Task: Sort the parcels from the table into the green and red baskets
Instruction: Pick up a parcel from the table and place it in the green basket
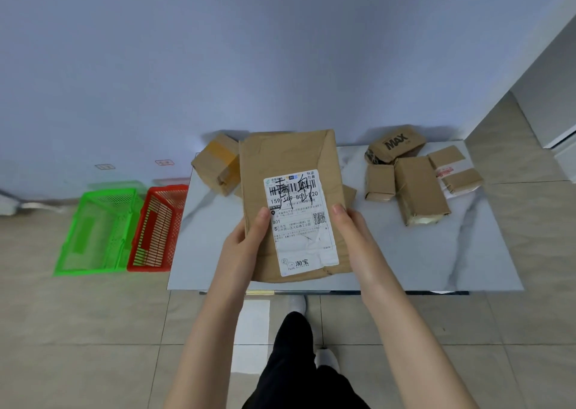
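We logged one flat brown parcel point(286, 159) held up over the near side of the table point(436, 253), with both hands clamped on it. The left hand point(246, 243) gripped the left edge with the thumb on the front. The right hand point(358, 240) gripped the right edge the same way, and the fingers of both were hidden behind it. The parcel's white label point(299, 221) faced the camera. We judged this hold was for reading, since the handwritten marks over the barcode probably decide the basket. We could not tell which basket.

The green basket point(93, 262) and red basket point(149, 267) sat on the floor left of the table, side by side and touching, the red one nearer the table. That looked like an easy reach to the left. We could not make out what was in them.

More parcels waited on the table:
- A taped box point(215, 165) sat at the back left, partly behind the held parcel.
- A MAX-printed packet point(394, 147) sat at the back right, bunched up against three small brown parcels point(419, 187).

The tabletop was white with grey marble veins. The floor tiles point(93, 330) were beige and the wall point(218, 50) was a pale bluish colour. Two small wall tags point(164, 162) were stuck above the baskets. Dark trousers and a light shoe point(296, 304) showed below.
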